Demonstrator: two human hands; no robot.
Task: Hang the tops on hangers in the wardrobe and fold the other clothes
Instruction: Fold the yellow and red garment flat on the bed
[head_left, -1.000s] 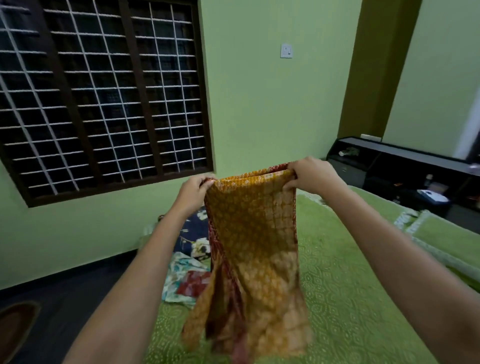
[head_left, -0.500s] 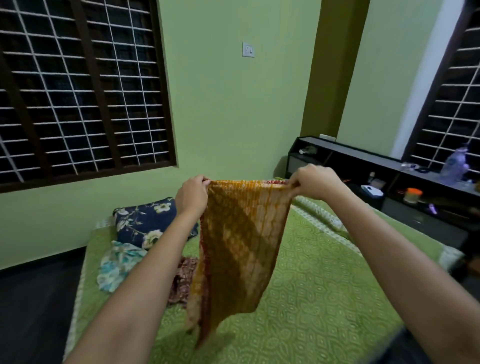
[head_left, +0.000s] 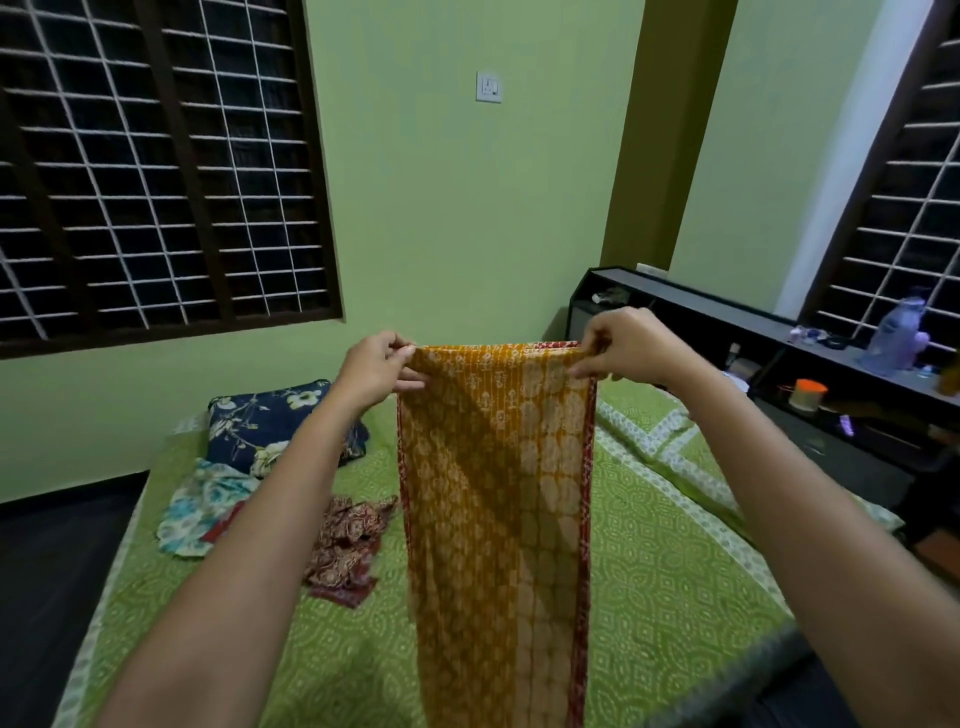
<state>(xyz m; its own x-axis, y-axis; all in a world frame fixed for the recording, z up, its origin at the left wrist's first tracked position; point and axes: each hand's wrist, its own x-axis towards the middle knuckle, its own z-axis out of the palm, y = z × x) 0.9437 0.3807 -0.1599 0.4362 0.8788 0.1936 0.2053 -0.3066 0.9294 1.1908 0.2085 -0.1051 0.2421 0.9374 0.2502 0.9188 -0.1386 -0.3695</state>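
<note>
A mustard-yellow printed garment (head_left: 498, 493) with a red edge hangs straight down in front of me, above the green bedspread (head_left: 675, 571). My left hand (head_left: 382, 366) pinches its upper left corner. My right hand (head_left: 623, 345) pinches the upper right corner, so the top edge is stretched level between the two. Its lower end runs out of the bottom of the frame. On the bed to the left lie a crumpled maroon printed garment (head_left: 348, 545) and a light blue floral garment (head_left: 202, 509).
A navy floral pillow (head_left: 270, 421) lies at the bed's far left. A low black shelf unit (head_left: 727, 322) runs along the right wall with a plastic bottle (head_left: 896, 335) and an orange-lidded jar (head_left: 808, 393). Barred windows (head_left: 156, 171) fill the left wall. Dark floor lies left of the bed.
The garment has been spread wider and now hangs flat and straight instead of bunched. My hands have moved further apart. My view has turned to the right, showing more of the shelf.
</note>
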